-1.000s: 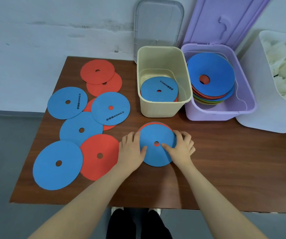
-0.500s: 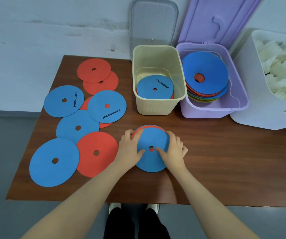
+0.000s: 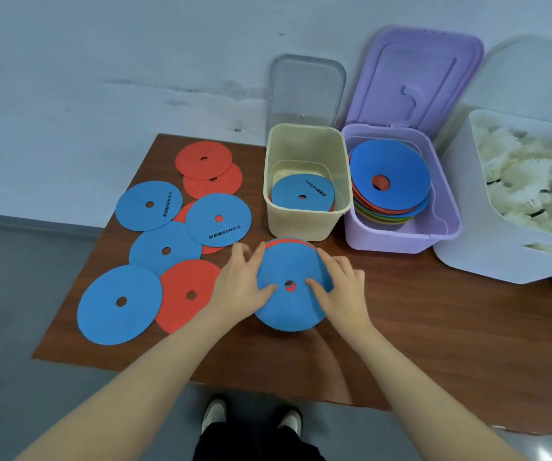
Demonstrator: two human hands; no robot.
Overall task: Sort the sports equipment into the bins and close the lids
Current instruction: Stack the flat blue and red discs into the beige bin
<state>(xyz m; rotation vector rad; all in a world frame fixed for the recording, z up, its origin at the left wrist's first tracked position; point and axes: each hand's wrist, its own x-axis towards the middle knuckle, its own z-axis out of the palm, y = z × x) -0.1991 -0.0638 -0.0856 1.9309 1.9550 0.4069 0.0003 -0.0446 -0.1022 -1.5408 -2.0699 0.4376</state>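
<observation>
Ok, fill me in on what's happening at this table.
A person is sorting flat discs into bins. Both hands, left hand and right hand, grip a small stack with a blue disc on top, on the table in front of the cream bin. That bin and the purple bin already hold discs; both lids are off or open. More discs lie loose to the left.

Both hands, left hand and right hand, pinch the blue disc just before the cream bin.
</observation>
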